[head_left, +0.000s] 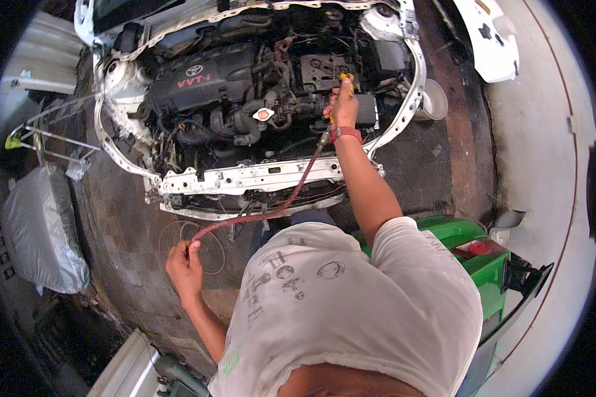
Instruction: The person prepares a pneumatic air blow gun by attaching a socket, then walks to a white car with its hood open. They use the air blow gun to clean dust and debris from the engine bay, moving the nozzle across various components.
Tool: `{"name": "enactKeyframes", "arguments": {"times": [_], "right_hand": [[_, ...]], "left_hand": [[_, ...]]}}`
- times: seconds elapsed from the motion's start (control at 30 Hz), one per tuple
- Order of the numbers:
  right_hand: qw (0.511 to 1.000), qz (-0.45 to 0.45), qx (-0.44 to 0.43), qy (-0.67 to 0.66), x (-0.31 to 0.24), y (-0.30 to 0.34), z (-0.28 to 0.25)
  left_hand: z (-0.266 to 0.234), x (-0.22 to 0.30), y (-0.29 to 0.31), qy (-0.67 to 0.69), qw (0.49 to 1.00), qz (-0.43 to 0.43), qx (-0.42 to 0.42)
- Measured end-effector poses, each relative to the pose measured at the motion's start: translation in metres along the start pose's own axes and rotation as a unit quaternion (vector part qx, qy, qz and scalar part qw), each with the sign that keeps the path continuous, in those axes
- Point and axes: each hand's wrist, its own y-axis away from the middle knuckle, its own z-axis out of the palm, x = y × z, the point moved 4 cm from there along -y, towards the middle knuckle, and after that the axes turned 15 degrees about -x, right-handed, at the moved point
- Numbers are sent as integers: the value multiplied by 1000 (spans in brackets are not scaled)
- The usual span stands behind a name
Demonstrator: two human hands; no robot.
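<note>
Stretched forward over the right side of an open engine bay, my right hand [344, 111] is closed around a yellow air blow gun [346, 77]. Its tip points towards a flat greyish metal tray [319, 71], possibly the battery tray; I cannot tell whether they touch. A red air hose [303, 185] runs from the gun's metal coupling, over the white front crossmember [245, 177], down to the left. There my left hand [184, 263] grips the hose, thumb on top. A black engine cover [202, 74] and a radiator cap [263, 114] lie left of the gun.
A white bucket [434, 100] stands right of the car's front. Behind me on the right is a green car body part with a red lamp [480, 247]. Left are a covered grey bundle [46, 228] and a metal stand [53, 142]. Loose hose coils [208, 272] lie on the floor.
</note>
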Motion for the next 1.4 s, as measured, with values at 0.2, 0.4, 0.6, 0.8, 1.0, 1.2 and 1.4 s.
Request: {"name": "enactKeyframes", "arguments": {"times": [0.2, 0.4, 0.6, 0.8, 1.0, 1.2, 1.4], "right_hand": [[955, -118, 236, -136, -32, -17, -79], [986, -145, 68, -41, -123, -51, -70], [983, -164, 73, -26, -170, -67, -61], [991, -122, 53, 6, -163, -78, -67], [991, -92, 98, 22, -130, -71, -71], [998, -47, 21, 32, -99, -69, -54], [990, -63, -30, 122, -92, -63, -8]], "left_hand": [[9, 26, -13, 5, 999, 34, -26], [40, 63, -15, -14, 990, 107, -88], [48, 78, -13, 15, 987, 124, -97], [55, 79, -9, 10, 985, 139, -98], [53, 80, -7, 7, 987, 137, -80], [49, 76, -7, -14, 990, 123, -68], [45, 82, -6, -1, 990, 128, -62]]}}
